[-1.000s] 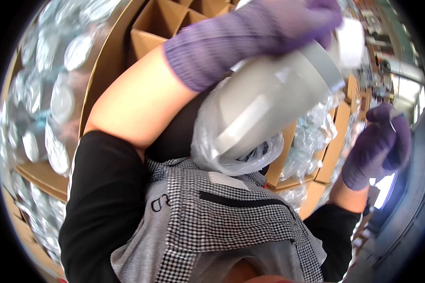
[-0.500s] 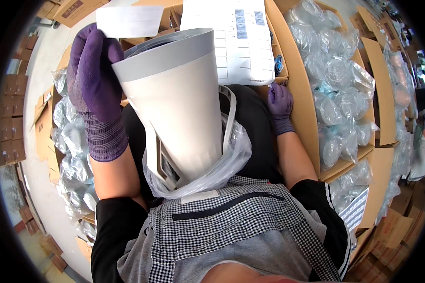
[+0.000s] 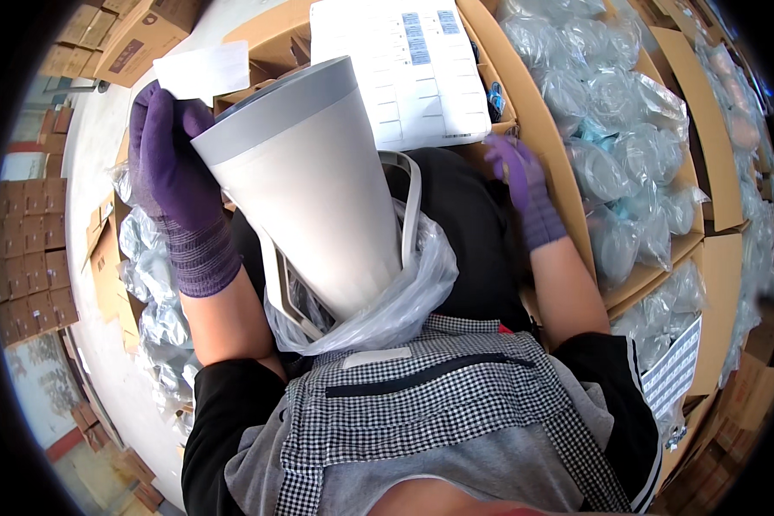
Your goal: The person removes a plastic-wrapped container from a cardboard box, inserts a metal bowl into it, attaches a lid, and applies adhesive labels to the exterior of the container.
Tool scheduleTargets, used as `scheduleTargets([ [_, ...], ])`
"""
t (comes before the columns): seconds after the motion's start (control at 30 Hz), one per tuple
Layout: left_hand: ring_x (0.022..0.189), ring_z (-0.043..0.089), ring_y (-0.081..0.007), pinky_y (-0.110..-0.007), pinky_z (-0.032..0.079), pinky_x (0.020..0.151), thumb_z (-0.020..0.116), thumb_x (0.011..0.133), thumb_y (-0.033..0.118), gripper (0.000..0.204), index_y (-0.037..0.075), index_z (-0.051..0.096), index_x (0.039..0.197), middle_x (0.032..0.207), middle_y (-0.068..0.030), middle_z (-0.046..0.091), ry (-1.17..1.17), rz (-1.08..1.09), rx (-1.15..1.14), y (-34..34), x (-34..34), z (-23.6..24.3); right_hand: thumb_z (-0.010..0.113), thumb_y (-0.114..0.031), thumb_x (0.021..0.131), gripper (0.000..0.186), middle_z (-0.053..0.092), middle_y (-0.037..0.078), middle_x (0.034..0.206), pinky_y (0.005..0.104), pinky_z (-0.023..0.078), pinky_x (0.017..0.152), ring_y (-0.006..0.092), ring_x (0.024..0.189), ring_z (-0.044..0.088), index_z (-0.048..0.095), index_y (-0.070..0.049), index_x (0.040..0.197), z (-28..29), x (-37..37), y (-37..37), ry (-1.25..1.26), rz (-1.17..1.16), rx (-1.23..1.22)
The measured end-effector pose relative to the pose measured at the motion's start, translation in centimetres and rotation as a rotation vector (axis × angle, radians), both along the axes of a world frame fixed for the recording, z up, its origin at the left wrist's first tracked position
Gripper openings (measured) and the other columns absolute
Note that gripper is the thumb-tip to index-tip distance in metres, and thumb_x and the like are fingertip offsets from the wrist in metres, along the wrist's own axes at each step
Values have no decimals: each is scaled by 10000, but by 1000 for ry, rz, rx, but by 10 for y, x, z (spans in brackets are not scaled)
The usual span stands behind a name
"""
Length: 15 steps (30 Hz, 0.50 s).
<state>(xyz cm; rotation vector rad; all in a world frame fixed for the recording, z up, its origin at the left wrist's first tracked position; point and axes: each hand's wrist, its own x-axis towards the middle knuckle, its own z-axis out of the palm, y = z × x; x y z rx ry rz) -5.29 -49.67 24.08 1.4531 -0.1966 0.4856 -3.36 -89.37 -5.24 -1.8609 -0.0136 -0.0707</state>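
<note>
My left hand (image 3: 168, 159), in a purple glove, is closed on a white paper slip (image 3: 202, 71) beside a bucket's rim. The tapered off-white bucket (image 3: 297, 189) has a grey rim band and side handles. It leans on my lap, its lower end inside a crumpled clear plastic bag (image 3: 370, 322). My right hand (image 3: 518, 176), also gloved in purple, is just below the corner of a large label sheet (image 3: 396, 73), with its fingers apart and nothing seen in them. The sheet, with white and blue labels, rests over an open cardboard box.
Cardboard boxes (image 3: 714, 129) filled with bagged clear plastic items (image 3: 619, 146) stand at the right. More bagged items (image 3: 155, 284) are at the left. Stacked brown cartons (image 3: 34, 249) line the far left. Another label sheet (image 3: 672, 365) lies at the lower right.
My right hand has come off the label sheet's corner, and its fingers have spread. My left hand still holds the paper slip by the bucket. The whole view has shifted slightly.
</note>
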Motion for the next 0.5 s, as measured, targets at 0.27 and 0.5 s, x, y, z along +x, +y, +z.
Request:
scheduleTargets([
  [0.27,634,483,-77,-212,396,618,495,1053,230,226,30,600,1068,713,-6,553,5,92,-79,-8,-4,4,652,-263,928,220,675,79,848,346,498,698,211,730,609,673,-49,974,64,44,63,-367,-116,-204],
  [0.5,723,601,-107,-233,488,692,527,1058,182,179,17,595,1075,825,-54,669,-53,60,-101,-19,-13,14,611,-367,983,525,578,190,1379,438,417,1099,358,1287,540,530,-125,1442,159,128,126,-373,177,-740],
])
